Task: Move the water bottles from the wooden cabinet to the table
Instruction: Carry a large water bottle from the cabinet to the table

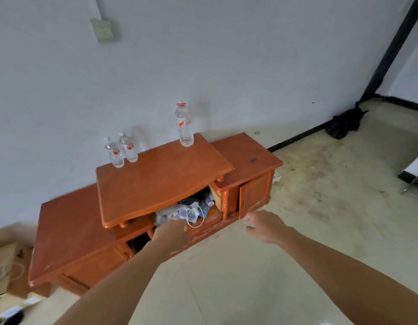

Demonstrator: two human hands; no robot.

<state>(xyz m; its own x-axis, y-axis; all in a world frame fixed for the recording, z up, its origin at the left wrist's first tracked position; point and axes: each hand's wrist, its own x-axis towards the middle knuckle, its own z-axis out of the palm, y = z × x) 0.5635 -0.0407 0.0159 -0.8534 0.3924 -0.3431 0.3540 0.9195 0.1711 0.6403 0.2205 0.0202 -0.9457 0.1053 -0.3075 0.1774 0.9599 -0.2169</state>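
A low orange-brown wooden cabinet (pixel 161 181) stands against the white wall. On its raised top a tall clear water bottle (pixel 184 125) with a red cap ring stands at the back right. Two smaller clear bottles stand at the back left, one (pixel 114 152) touching or nearly touching the other (pixel 129 147). My left hand (pixel 173 235) reaches out in front of the cabinet's middle shelf and holds nothing. My right hand (pixel 266 226) hovers over the floor before the cabinet's right end, fingers relaxed and empty. Both hands are well below the bottles.
The shelf under the top holds crumpled bags and a white cable (pixel 194 214). A small cabinet door (pixel 255 191) on the right stands ajar. Cardboard boxes (pixel 4 266) lie on the floor at the left, a black bag (pixel 344 123) in the far corner.
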